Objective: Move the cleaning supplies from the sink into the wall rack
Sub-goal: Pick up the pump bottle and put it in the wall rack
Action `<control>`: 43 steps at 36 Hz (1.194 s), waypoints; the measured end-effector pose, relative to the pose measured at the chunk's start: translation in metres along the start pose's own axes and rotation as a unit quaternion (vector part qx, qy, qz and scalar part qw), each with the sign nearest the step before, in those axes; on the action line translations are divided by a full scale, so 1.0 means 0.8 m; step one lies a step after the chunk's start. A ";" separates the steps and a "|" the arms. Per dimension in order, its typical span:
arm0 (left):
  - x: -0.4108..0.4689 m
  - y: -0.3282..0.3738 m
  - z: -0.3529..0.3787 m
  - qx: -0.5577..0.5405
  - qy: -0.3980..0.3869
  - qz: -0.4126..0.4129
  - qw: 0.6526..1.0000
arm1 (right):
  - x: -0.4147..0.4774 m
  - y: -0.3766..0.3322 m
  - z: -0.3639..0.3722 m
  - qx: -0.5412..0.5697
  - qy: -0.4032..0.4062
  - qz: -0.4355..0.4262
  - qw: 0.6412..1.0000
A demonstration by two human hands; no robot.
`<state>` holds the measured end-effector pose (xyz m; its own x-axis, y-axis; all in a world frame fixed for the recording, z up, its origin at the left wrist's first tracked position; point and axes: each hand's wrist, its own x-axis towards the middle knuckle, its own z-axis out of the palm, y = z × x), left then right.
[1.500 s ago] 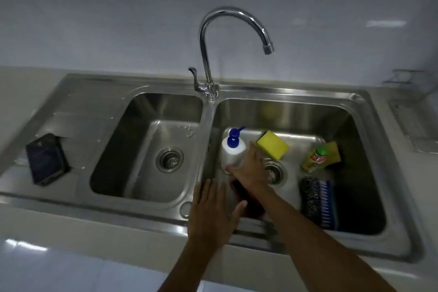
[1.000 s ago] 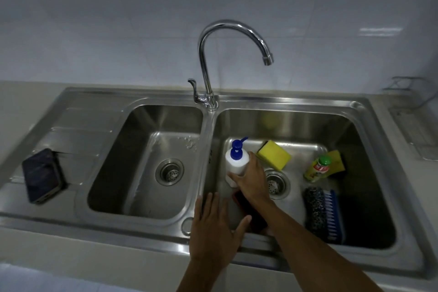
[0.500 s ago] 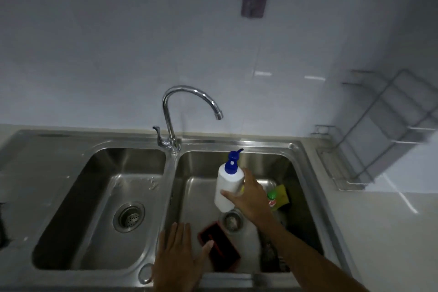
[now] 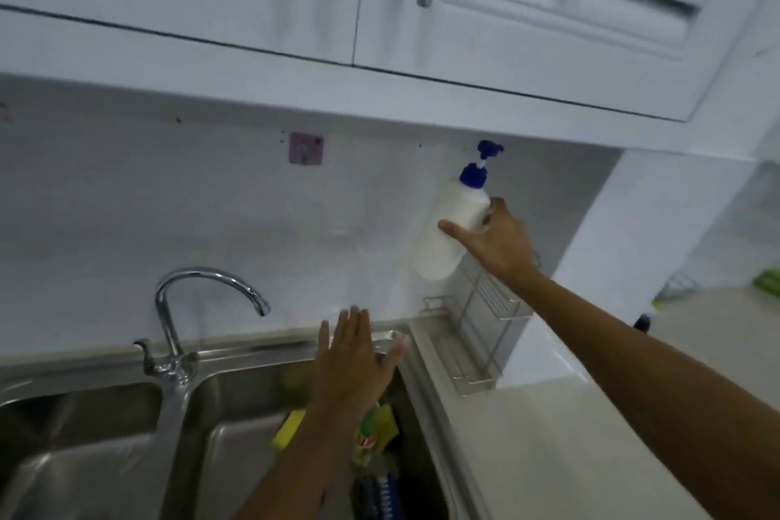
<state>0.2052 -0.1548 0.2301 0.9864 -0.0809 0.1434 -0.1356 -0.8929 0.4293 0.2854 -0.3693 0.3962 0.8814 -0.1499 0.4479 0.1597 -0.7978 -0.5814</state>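
Fingers (image 4: 453,230) of the right hand (image 4: 498,243) wrap the white plastic pump bottle with a blue nozzle (image 4: 451,230), a grip clenched around its middle, holding it in the air against the white tiled wall just above the silver wire wall rack (image 4: 485,321). Its long axis runs near upright, leaning slightly right, pump end up. The left hand (image 4: 352,363) hovers flat, grip released, over the right basin of the stainless steel sink (image 4: 426,426), where a yellow sponge (image 4: 289,429) lies.
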 end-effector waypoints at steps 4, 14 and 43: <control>0.040 0.039 0.006 -0.029 -0.009 0.022 0.999 | 0.043 0.025 -0.030 -0.027 0.024 0.003 0.999; 0.117 0.098 0.076 -0.110 -0.041 0.050 0.992 | 0.109 0.098 -0.023 -0.062 0.046 0.035 0.996; 0.199 0.180 0.126 -0.213 -0.077 0.091 0.970 | 0.164 0.143 0.099 -0.082 0.111 0.079 0.987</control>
<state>0.3525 -0.3408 0.2245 0.9401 -0.3150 0.1304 -0.3029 -0.5963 0.7434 0.4548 -0.4342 0.3345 0.7675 -0.3898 0.5089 -0.0616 -0.8350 -0.5468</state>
